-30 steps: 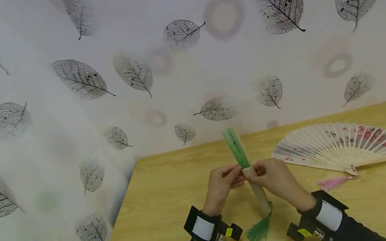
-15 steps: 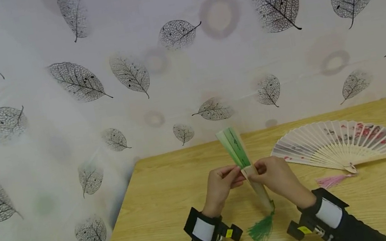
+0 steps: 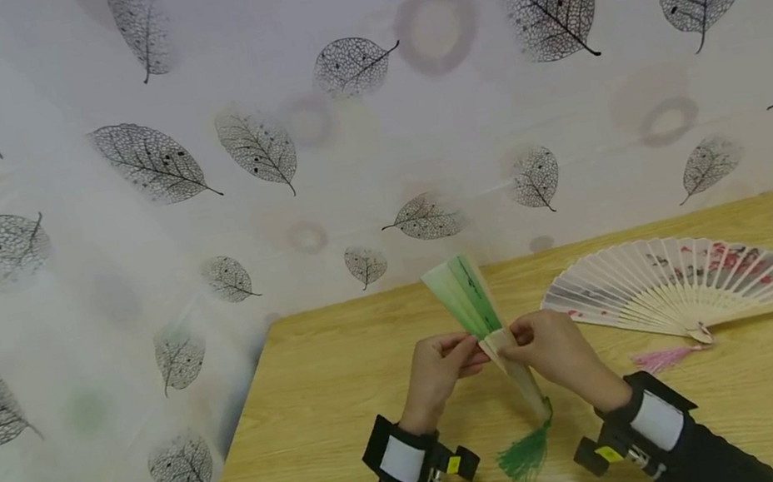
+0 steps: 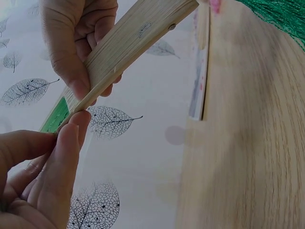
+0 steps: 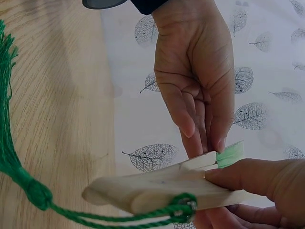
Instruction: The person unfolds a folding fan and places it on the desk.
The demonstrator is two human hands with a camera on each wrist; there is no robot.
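A green folding fan (image 3: 467, 296) with pale wooden ribs is partly spread between my hands above the table. My left hand (image 3: 441, 371) pinches its left edge rib between thumb and fingers. On the other side, my right hand (image 3: 556, 353) grips the folded ribs, its thumb lying across them in the right wrist view. Dark writing marks the green leaf. From the pivot end, nearest me, hangs a green tassel (image 3: 527, 455); its cord loops through the rivet (image 5: 186, 205).
On the right of the wooden table (image 3: 324, 419) lies a spread white fan (image 3: 697, 284) with red flowers and a pink tassel (image 3: 667, 358). Behind and to the left hangs a pale leaf-patterned cloth (image 3: 371, 142).
The green fan has spread wider, its left side swinging leftward from a narrow strip. Both hands keep their hold. The white fan stays where it was.
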